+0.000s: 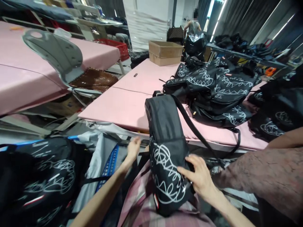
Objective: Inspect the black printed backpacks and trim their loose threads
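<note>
A black backpack (167, 148) with white scribble print stands on my lap, leaning against the edge of the pink table (123, 104). My right hand (197, 176) presses on its lower right side with fingers curled over the fabric. My left hand (133, 150) rests against its left side, partly hidden behind the bag; the fingers look loosely extended. A black strap (196, 129) runs from the bag's top down to the right.
A pile of matching printed backpacks (213, 86) lies on the table, more at the right (276, 113) and lower left (40, 176). A cardboard box (165, 52) sits at the far end. A grey chair (59, 55) stands left. Another person's arm (267, 176) reaches in from the right; another person stands far back.
</note>
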Action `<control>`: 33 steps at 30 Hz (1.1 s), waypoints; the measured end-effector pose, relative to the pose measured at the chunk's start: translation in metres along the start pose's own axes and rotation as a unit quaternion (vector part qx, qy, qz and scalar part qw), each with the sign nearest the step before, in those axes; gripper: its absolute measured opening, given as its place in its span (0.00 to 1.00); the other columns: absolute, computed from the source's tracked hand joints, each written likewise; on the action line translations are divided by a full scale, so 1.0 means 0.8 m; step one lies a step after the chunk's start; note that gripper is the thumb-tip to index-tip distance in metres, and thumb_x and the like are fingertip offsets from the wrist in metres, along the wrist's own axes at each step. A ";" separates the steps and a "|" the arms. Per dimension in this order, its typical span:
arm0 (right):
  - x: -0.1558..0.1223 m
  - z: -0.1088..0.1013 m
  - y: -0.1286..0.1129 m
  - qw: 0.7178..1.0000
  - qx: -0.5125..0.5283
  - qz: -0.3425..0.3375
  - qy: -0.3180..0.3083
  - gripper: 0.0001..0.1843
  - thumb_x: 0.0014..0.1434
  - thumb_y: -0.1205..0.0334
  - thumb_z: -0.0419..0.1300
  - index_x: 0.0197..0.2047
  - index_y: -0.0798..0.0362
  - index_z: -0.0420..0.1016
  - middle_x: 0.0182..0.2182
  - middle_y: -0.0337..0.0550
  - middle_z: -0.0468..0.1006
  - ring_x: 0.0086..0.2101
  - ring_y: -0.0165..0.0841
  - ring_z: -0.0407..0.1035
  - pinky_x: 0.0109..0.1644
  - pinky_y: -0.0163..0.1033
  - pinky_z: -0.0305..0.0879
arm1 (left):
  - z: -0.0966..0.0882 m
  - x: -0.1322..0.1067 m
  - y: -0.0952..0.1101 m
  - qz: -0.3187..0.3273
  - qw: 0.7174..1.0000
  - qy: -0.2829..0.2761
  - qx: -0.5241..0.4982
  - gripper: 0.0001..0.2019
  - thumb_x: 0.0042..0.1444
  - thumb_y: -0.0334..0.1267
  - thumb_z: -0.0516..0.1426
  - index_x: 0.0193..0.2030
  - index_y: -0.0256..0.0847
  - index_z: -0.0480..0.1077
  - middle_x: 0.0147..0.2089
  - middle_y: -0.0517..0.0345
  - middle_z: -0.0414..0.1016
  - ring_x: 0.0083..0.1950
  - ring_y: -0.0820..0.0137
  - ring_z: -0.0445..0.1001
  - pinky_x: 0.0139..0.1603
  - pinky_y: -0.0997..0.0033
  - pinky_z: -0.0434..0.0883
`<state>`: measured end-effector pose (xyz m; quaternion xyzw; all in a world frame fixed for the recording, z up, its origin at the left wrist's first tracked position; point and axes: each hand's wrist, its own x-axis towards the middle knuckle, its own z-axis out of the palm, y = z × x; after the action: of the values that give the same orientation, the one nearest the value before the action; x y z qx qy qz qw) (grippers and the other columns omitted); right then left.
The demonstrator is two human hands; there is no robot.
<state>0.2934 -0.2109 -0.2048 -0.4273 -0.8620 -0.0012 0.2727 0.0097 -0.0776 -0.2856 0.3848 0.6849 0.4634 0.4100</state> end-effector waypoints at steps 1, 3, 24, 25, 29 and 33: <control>-0.008 0.005 -0.007 1.000 -0.001 -0.006 -0.024 0.26 0.55 0.77 0.49 0.50 0.41 0.71 0.46 0.46 0.68 0.48 0.39 0.62 0.49 0.50 0.61 | -0.004 0.006 0.023 0.063 0.997 0.044 0.021 0.18 0.53 0.40 0.54 0.49 0.35 0.68 0.52 0.45 0.71 0.57 0.58 0.66 0.59 0.56 0.61; -0.014 0.011 -0.012 0.997 0.043 0.004 -0.068 0.25 0.54 0.79 0.47 0.46 0.45 0.73 0.40 0.44 0.70 0.42 0.36 0.64 0.45 0.46 0.63 | -0.008 0.003 0.072 0.326 0.935 0.102 0.093 0.20 0.56 0.41 0.52 0.56 0.39 0.63 0.59 0.47 0.65 0.61 0.60 0.61 0.62 0.56 0.57; 0.092 -0.003 0.000 0.970 0.188 0.053 -0.141 0.15 0.47 0.78 0.49 0.35 0.53 0.66 0.32 0.40 0.67 0.30 0.29 0.63 0.32 0.33 0.57 | 0.049 -0.063 0.174 0.564 0.592 -0.307 0.487 0.46 0.41 0.46 0.66 0.66 0.44 0.49 0.70 0.44 0.41 0.69 0.44 0.30 0.59 0.30 0.44; 0.091 -0.001 0.000 0.970 0.197 0.061 -0.128 0.14 0.48 0.78 0.48 0.34 0.53 0.66 0.31 0.39 0.66 0.29 0.29 0.62 0.31 0.33 0.57 | 0.053 -0.063 0.170 0.567 0.596 -0.295 0.486 0.45 0.42 0.45 0.66 0.66 0.44 0.49 0.70 0.45 0.42 0.69 0.44 0.31 0.59 0.30 0.44; 0.084 0.009 -0.003 0.954 0.274 0.084 -0.088 0.10 0.51 0.77 0.48 0.29 0.52 0.63 0.28 0.38 0.65 0.28 0.28 0.61 0.31 0.33 0.56 | 0.069 -0.066 0.152 0.567 0.611 -0.240 0.497 0.38 0.48 0.36 0.62 0.64 0.47 0.52 0.70 0.51 0.43 0.69 0.45 0.32 0.58 0.27 0.43; 0.077 0.011 -0.003 0.942 0.319 0.074 -0.072 0.08 0.55 0.74 0.50 0.31 0.52 0.64 0.29 0.39 0.67 0.30 0.29 0.62 0.34 0.33 0.59 | 0.066 -0.062 0.147 0.580 0.635 -0.215 0.462 0.33 0.49 0.30 0.60 0.62 0.47 0.56 0.69 0.52 0.47 0.69 0.44 0.34 0.58 0.26 0.44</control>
<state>0.2574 -0.1648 -0.1825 -0.3799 -0.8005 0.3247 0.3309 0.0936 -0.0733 -0.1761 0.9310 0.3376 0.1328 -0.0393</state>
